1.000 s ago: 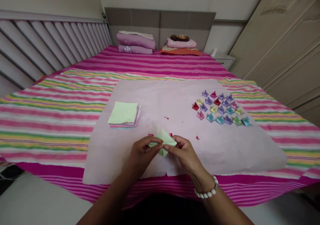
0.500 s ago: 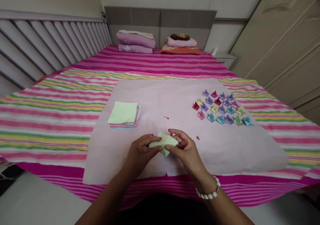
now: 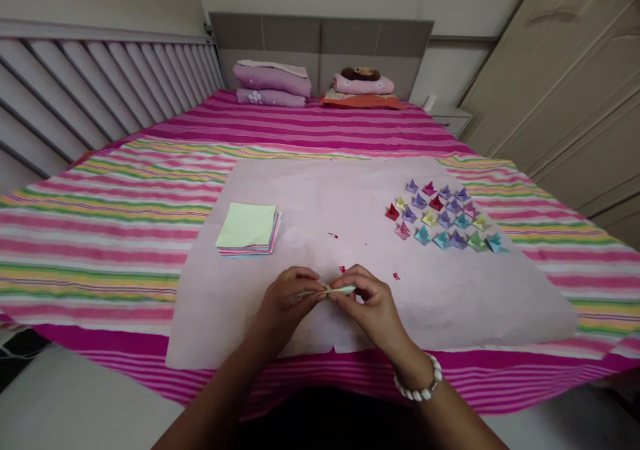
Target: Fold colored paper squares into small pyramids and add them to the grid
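A pale green folded paper (image 3: 341, 290) is pinched between both hands, seen nearly edge-on as a thin strip. My left hand (image 3: 286, 303) grips its left part between thumb and fingers. On the other side my right hand (image 3: 367, 297), with a white beaded bracelet (image 3: 421, 382) at the wrist, pinches it near the middle. The fingers hide much of the paper. Just beyond them lies a small red scrap (image 3: 343, 269). To the left stands a stack of square coloured paper (image 3: 247, 227), pale green on top.
Several small folded paper boats (image 3: 445, 220) in many colours sit on the right of a large pale sheet (image 3: 310, 190). Red scraps (image 3: 396, 276) lie about. The sheet covers a striped bed (image 3: 100, 237); folded bedding (image 3: 271, 83) rests by the headboard (image 3: 280, 33).
The green paper has turned from showing its broad diamond face to nearly edge-on. Both hands have closed in on its middle, the right fingers coming down onto it.
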Action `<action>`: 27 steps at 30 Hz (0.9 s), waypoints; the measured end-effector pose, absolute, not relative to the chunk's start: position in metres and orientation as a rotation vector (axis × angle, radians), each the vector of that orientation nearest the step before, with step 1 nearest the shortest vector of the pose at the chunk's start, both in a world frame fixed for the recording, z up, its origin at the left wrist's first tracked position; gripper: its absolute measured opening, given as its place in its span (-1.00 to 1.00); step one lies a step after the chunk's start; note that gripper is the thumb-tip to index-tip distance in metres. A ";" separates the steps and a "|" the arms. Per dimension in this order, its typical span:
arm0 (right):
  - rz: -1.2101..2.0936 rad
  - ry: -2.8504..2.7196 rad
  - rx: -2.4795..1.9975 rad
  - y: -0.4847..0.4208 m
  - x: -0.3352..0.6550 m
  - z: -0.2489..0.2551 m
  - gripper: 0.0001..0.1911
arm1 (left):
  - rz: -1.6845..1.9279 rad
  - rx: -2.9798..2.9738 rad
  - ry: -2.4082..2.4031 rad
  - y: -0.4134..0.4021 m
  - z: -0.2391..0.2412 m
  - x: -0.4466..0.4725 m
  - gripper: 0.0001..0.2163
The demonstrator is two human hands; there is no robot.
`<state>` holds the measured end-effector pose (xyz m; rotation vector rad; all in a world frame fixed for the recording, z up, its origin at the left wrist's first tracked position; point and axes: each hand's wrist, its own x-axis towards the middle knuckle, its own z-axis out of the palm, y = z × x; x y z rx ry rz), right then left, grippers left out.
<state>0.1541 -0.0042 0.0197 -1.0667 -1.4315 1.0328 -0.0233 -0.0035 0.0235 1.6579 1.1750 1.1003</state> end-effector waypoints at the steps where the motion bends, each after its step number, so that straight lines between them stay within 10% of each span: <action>1: 1.007 -1.442 -1.065 -0.004 0.154 0.020 -0.90 | 1.076 1.672 1.149 -0.004 0.024 -0.023 -0.91; 27: 1.274 -1.341 -1.113 0.000 0.168 0.031 -0.87 | 0.959 1.361 1.168 0.002 0.037 -0.029 -0.76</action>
